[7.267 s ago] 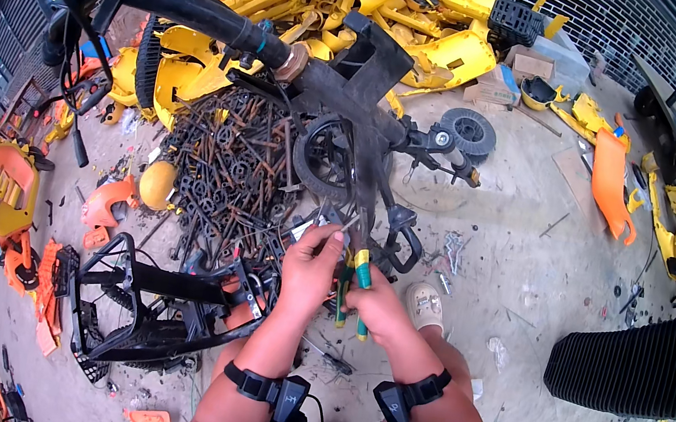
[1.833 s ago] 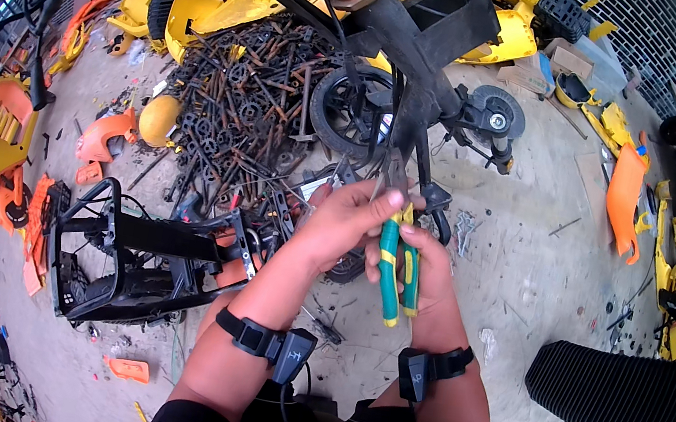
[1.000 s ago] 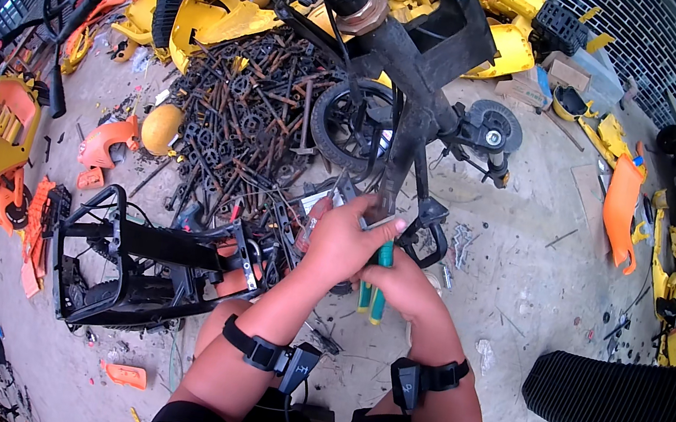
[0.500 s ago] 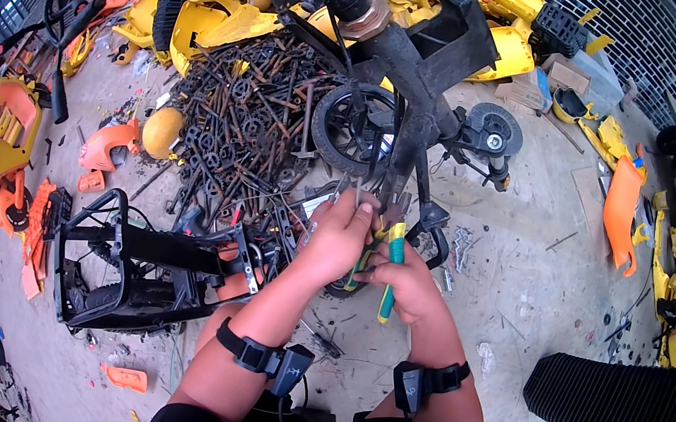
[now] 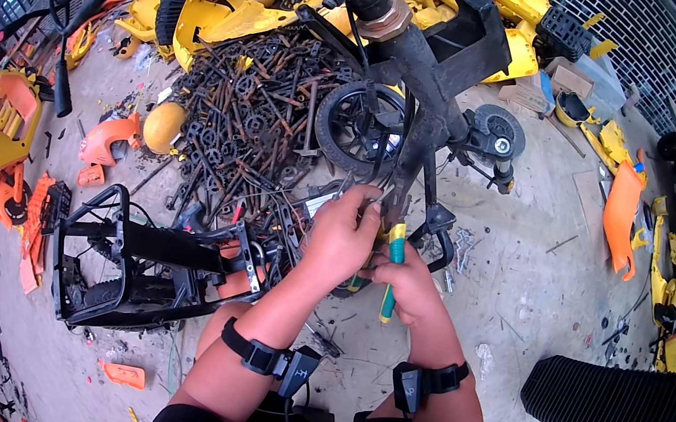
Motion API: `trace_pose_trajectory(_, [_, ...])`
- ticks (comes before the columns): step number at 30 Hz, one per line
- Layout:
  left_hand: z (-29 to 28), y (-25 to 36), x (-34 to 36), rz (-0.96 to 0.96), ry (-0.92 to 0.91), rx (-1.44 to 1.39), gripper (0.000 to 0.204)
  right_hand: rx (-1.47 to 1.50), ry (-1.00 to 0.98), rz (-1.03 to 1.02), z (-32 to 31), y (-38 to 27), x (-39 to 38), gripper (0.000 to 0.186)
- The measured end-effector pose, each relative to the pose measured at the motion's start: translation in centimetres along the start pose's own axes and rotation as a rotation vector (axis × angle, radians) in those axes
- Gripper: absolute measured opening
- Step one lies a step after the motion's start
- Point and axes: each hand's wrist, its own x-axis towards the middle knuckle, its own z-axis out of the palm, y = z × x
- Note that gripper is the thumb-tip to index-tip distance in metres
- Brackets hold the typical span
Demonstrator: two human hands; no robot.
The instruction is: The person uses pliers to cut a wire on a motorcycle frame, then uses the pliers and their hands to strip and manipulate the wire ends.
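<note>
Grey floor (image 5: pixel 523 282); right fingers (image 5: pixel 381 271) grip green-handled pliers (image 5: pixel 396 251) near black frame (image 5: pixel 423 127).

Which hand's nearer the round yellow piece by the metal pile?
Left: the left hand is lower in view and right of the round yellow piece; the right hand, gripping pliers, is farther right.

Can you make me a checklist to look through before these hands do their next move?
1. Pliers gripped by the right hand: ok.
2. Pliers' handles squeezed together: not ok, they stand apart.
3. Left hand well away from the pliers' jaws: not ok, it's right beside them.
4. Jaws biting on something: cannot tell, too small to see.
5. Gloves on: not ok, both hands are bare.
6. Floor tidy: not ok, loose parts lie piled there.
</note>
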Motion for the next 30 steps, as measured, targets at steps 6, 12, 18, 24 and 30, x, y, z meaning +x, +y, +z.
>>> trace_pose_trajectory(6, [0.4, 0.0, -0.3, -0.011, 0.025, -0.047, 0.013, -0.028, 0.046, -0.040, 0.8, -0.6, -0.6, 0.047])
trace_pose_trajectory(12, [0.4, 0.4, -0.5, -0.056, -0.050, -0.039, 0.016, -0.054, 0.045, -0.052, 0.7, -0.2, -0.3, 0.049])
trace_pose_trajectory(18, [0.5, 0.5, -0.6, -0.071, -0.057, -0.048, 0.017, -0.151, 0.099, -0.081, 1.2, -0.7, -0.6, 0.050])
trace_pose_trajectory(24, [0.7, 0.7, -0.6, -0.079, -0.067, -0.085, 0.018, -0.338, 0.151, -0.145, 1.0, -0.7, -0.7, 0.057])
trace_pose_trajectory(30, [1.0, 1.0, -0.8, -0.074, -0.048, -0.099, 0.020, -0.338, 0.137, -0.216, 0.7, -0.1, -0.1, 0.064])
